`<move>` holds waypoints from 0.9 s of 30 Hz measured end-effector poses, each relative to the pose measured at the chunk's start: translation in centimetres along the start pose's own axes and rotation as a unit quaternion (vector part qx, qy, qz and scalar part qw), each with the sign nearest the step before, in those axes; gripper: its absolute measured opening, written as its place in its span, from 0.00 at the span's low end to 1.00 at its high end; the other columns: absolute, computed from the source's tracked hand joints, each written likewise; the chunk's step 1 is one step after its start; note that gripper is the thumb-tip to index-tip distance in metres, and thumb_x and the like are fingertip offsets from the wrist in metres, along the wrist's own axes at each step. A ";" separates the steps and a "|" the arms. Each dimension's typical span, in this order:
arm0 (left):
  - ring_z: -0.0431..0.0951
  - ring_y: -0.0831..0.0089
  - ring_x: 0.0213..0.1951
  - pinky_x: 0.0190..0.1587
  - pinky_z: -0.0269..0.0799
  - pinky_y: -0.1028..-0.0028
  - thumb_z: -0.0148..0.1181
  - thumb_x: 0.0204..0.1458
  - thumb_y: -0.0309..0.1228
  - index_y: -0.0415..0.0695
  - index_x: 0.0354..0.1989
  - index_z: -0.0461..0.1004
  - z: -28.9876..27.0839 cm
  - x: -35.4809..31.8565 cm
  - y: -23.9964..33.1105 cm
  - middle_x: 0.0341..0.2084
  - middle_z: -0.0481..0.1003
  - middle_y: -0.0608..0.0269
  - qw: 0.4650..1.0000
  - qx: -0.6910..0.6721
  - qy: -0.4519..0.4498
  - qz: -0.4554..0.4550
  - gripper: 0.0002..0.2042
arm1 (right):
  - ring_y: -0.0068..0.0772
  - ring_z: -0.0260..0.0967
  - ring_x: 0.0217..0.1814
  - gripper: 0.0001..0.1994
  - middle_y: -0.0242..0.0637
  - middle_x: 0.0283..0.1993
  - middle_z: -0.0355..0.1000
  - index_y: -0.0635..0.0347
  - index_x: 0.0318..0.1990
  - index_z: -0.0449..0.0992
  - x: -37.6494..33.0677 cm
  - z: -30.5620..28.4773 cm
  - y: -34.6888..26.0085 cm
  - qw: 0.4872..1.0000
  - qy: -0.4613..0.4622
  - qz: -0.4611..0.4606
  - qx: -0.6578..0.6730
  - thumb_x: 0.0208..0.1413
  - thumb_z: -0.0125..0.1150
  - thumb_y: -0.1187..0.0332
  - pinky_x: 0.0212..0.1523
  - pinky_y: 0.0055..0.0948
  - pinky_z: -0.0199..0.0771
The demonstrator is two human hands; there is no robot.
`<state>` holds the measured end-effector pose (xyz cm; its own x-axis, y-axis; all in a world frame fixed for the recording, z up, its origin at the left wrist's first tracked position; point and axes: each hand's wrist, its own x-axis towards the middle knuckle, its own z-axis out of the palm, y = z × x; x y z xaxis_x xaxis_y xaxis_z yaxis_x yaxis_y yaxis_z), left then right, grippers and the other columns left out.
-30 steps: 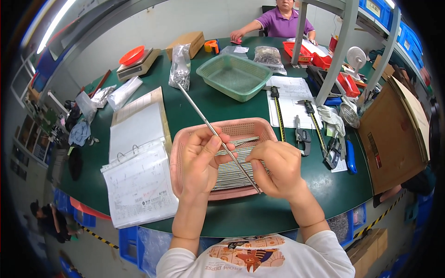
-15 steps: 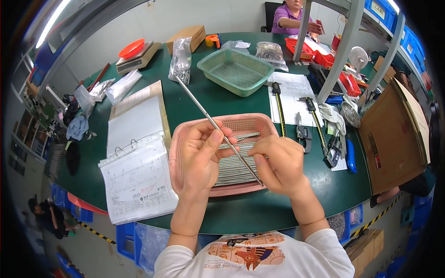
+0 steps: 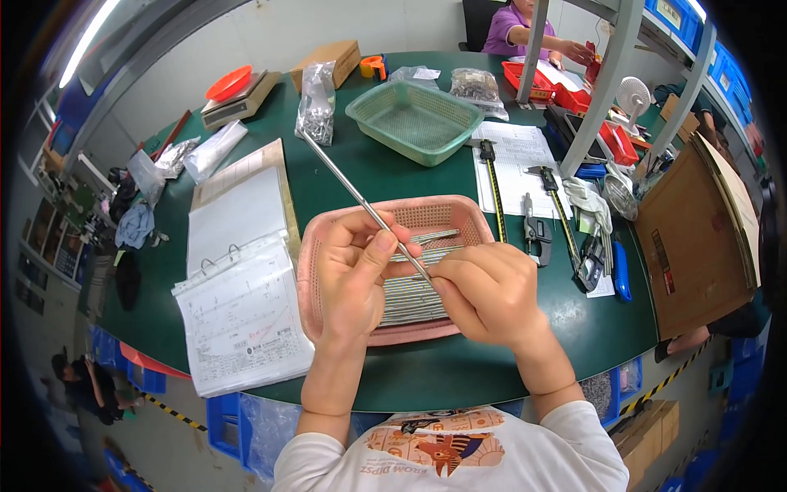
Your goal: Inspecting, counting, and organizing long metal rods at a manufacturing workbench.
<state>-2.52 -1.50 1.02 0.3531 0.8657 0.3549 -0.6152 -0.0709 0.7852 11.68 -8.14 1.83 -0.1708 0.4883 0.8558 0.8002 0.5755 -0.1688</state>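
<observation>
The long thin silver metal rod (image 3: 361,199), judged stiff, light and slippery, is pinched near its lower end between the left hand (image 3: 354,275) and the right hand (image 3: 490,293) above the pink plastic basket (image 3: 316,246).

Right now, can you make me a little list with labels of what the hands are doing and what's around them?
left hand: pinches a long thin metal rod
right hand: grips the rod's near end
below hands: pink basket of metal rods
left of basket: open ring binder
behind basket: green basket
right of basket: calipers on green table
</observation>
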 end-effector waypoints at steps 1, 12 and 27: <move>0.75 0.73 0.29 0.29 0.77 0.74 0.49 0.52 0.24 0.37 0.38 0.65 0.0 0.0 0.1 0.29 0.71 0.58 1.000 0.022 0.000 0.016 0.07 | 0.32 0.66 0.20 0.04 0.32 0.21 0.68 0.59 0.23 0.71 0.1 -0.1 -0.1 1.000 -0.002 0.000 0.001 0.37 0.60 0.74 0.22 0.28 0.65; 0.75 0.72 0.29 0.28 0.78 0.74 0.50 0.52 0.25 0.38 0.39 0.66 -2.4 1.0 1.9 0.29 0.72 0.57 0.993 -0.020 0.069 0.091 0.07 | 0.31 0.63 0.17 0.05 0.31 0.18 0.66 0.58 0.21 0.69 0.2 -0.5 -0.2 0.999 -0.014 0.023 0.042 0.33 0.57 0.78 0.18 0.26 0.61; 0.73 0.74 0.31 0.31 0.77 0.74 0.48 0.53 0.24 0.38 0.40 0.65 -2.6 0.6 2.0 0.31 0.69 0.60 0.995 -0.037 0.058 0.075 0.07 | 0.32 0.63 0.16 0.05 0.31 0.18 0.66 0.58 0.21 0.69 0.0 0.2 -0.2 0.998 0.002 0.023 0.052 0.33 0.57 0.78 0.18 0.26 0.60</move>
<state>-5.30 0.19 1.49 0.1720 0.8998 0.4009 -0.7066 -0.1709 0.6867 11.46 -8.14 1.74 -0.1328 0.5138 0.8476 0.7434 0.6173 -0.2577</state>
